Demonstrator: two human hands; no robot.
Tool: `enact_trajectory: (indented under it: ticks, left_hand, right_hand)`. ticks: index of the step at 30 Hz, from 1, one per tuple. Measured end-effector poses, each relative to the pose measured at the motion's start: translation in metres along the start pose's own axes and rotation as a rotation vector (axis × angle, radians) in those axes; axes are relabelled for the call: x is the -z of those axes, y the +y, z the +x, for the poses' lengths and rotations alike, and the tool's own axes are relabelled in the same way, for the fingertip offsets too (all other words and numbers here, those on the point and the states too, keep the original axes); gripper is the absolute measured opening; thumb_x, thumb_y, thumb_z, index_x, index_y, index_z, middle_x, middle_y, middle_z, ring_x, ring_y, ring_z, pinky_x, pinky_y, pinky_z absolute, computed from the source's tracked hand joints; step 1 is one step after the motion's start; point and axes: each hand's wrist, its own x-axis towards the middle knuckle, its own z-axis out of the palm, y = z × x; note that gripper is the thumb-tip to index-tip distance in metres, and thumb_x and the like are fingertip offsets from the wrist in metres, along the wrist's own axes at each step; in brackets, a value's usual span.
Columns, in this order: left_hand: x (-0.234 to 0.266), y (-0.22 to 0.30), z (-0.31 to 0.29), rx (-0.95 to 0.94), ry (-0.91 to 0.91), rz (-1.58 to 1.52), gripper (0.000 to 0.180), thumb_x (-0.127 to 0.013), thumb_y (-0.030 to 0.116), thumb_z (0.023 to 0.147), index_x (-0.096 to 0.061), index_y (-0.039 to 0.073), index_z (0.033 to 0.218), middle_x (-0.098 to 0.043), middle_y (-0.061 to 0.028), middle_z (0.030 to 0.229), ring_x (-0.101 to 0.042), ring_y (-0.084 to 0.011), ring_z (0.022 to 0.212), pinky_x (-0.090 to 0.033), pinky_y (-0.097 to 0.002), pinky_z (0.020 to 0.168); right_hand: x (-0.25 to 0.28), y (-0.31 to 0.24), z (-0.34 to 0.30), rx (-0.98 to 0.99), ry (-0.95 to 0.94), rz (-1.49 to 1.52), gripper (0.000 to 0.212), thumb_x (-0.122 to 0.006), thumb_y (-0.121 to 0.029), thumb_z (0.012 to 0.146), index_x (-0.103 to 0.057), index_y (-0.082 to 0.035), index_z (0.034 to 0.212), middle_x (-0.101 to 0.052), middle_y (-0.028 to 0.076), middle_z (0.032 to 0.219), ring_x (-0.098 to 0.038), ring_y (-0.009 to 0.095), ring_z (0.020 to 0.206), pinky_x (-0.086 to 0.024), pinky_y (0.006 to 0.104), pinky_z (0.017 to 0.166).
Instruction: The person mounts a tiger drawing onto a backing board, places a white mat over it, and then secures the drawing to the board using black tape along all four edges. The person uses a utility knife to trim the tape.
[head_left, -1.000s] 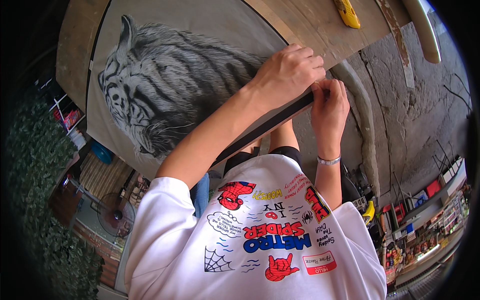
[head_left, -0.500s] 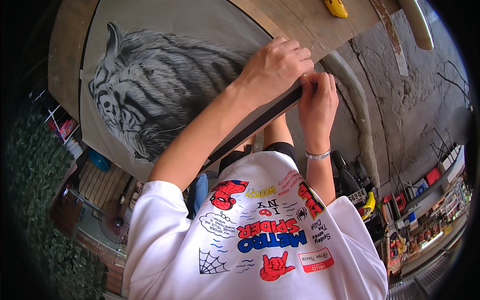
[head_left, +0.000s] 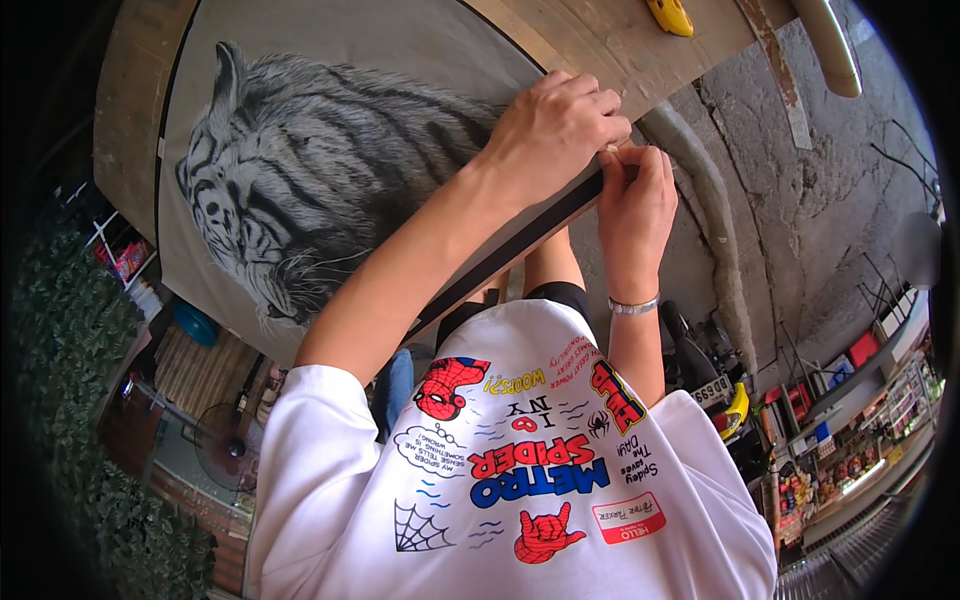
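Observation:
A large grey painting of a tiger (head_left: 330,170) lies on the wooden table, its near right side bordered by a black strip (head_left: 520,238). My left hand (head_left: 560,125) reaches across the picture to its right-hand corner, fingers curled down over the edge. Just below it, my right hand (head_left: 638,195) pinches the end of the black strip at that same corner, thumb against bent fingers. The two hands nearly touch. Whatever small piece sits between the fingertips is mostly hidden.
The wooden table (head_left: 690,60) bears a yellow tool (head_left: 670,16) at the far side. Cracked concrete floor (head_left: 770,180) lies to the right, with a motorbike (head_left: 690,350) parked near my right arm. A fan (head_left: 235,445) stands at the lower left.
Both hands stay at the corner with almost the same grip. Only a very slight shift of the view shows.

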Motion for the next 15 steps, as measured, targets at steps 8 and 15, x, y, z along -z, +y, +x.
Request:
enact_trajectory:
  ticks: [8, 15]
  left_hand:
    - [0.002, 0.005, -0.001, 0.064, -0.018, 0.122, 0.023, -0.070, 0.018, 0.087, -0.070, 0.012, 0.109, -0.065, -0.0054, 0.099, -0.062, -0.0239, 0.105, -0.050, -0.0383, 0.097]
    - [0.006, 0.002, -0.003, 0.198, -0.113, 0.212, 0.044, -0.082, 0.031, 0.084, -0.061, 0.017, 0.119, -0.055, -0.0042, 0.124, -0.052, -0.0256, 0.120, -0.042, -0.0440, 0.104]
  right_hand:
    - [0.000, -0.003, -0.001, -0.122, -0.056, -0.141, 0.021, -0.072, -0.026, 0.095, -0.064, -0.006, 0.095, -0.073, 0.014, 0.094, -0.069, 0.036, 0.084, -0.043, 0.0430, 0.077]
    - [0.016, 0.006, 0.003, -0.195, -0.074, -0.248, 0.046, -0.084, -0.040, 0.086, -0.062, 0.000, 0.090, -0.065, 0.016, 0.073, -0.063, 0.035, 0.066, -0.051, 0.0441, 0.064]
